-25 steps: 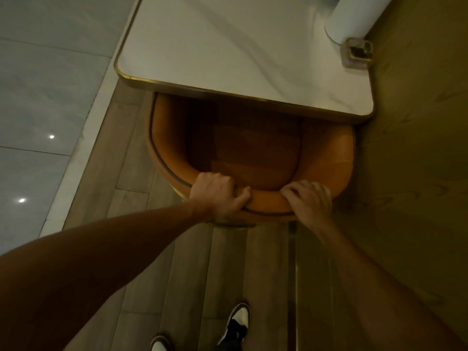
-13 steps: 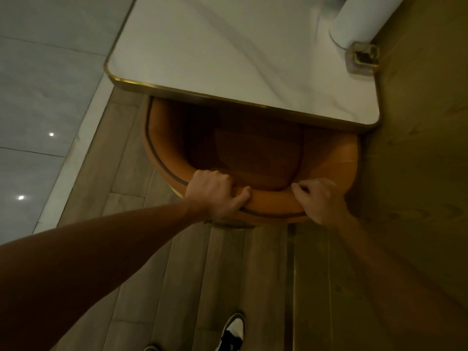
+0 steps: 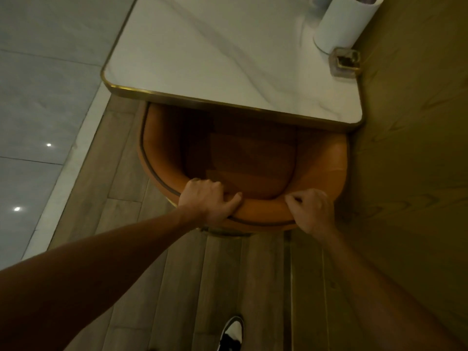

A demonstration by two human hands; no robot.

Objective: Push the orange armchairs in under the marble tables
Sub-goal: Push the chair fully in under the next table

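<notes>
An orange armchair (image 3: 326, 163) with a curved back and dark piping stands under the near edge of a white marble table (image 3: 207, 51) with a brass rim. Its front half is hidden beneath the tabletop. My left hand (image 3: 207, 200) grips the top of the backrest left of centre, thumb over the rim. On the right part of the same backrest my right hand (image 3: 312, 210) rests with its fingers curled on the rim.
A wood-panelled wall (image 3: 415, 148) runs close along the chair's right side. A white cylinder (image 3: 342, 24) and a small glass holder (image 3: 344, 62) stand at the table's far right. Pale floor tiles (image 3: 38, 110) lie left of the wooden floor strip. My shoe (image 3: 231, 334) is below.
The chair's back sits slightly nearer the table edge, and my right hand has slid a little rightward along the backrest. My left hand keeps its grip.
</notes>
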